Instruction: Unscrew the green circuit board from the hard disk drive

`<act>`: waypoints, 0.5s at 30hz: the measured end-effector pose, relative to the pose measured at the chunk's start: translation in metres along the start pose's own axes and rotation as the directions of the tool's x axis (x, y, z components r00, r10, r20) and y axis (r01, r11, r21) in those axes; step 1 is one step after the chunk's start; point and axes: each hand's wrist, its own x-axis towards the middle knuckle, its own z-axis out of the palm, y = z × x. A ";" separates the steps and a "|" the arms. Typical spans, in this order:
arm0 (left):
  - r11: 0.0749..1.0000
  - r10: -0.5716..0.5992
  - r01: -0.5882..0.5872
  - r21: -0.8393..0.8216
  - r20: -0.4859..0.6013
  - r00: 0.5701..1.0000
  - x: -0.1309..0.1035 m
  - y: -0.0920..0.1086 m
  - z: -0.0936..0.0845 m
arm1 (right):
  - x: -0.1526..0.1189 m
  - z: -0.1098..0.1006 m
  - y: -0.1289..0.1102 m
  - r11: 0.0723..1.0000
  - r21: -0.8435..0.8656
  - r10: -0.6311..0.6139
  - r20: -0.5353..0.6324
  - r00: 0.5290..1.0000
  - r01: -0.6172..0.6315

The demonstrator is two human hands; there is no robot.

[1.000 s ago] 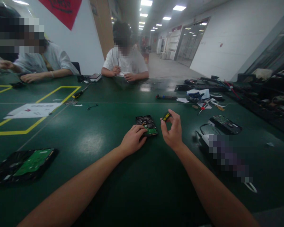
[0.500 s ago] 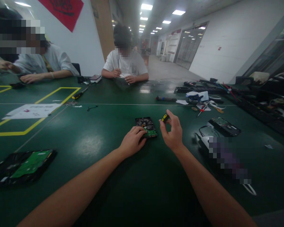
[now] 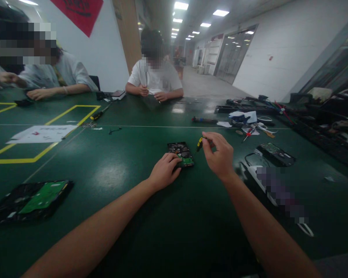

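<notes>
A hard drive [image 3: 178, 148] with a green circuit board lies on the green table [image 3: 139, 146] in front of me. My left hand [image 3: 166, 170] grips its near left side, fingers over the board. Just right of the drive, my right hand [image 3: 220, 152] pinches a small yellow and black screwdriver [image 3: 199, 144] by its top end. The screwdriver slants, its lower end toward the drive's right side; its tip is too small to make out.
Another drive [image 3: 43, 197] lies at the left, and one more [image 3: 275, 154] at the right beside a pouch [image 3: 278, 189]. A long screwdriver [image 3: 97, 115], papers [image 3: 43, 133] and a dark tool [image 3: 204, 120] lie farther back. People sit across the table.
My right hand has shifted right and turned, its fingers now at the top of the small screwdriver, which points more downward. My left hand stays on the drive.
</notes>
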 end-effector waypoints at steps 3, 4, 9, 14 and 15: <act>1.000 -0.004 0.004 0.009 0.004 1.000 0.000 0.000 0.000 | 0.006 -0.001 -0.002 0.998 -0.001 0.057 0.043 0.997 -0.057; 1.000 -0.001 0.001 0.011 0.004 1.000 0.000 0.000 0.000 | 0.008 -0.001 -0.002 0.997 -0.002 0.075 0.054 0.996 -0.075; 1.000 0.001 -0.001 0.018 0.007 1.000 0.000 0.002 -0.002 | 0.013 -0.005 -0.006 0.987 -0.034 0.159 0.097 0.982 -0.156; 1.000 -0.001 0.001 0.021 0.006 1.000 0.001 0.002 -0.001 | 0.018 -0.012 -0.009 0.985 -0.048 0.171 0.160 0.972 -0.165; 1.000 0.000 0.000 0.018 0.005 1.000 0.001 0.002 -0.001 | 0.020 -0.014 -0.010 0.985 -0.046 0.170 0.184 0.968 -0.165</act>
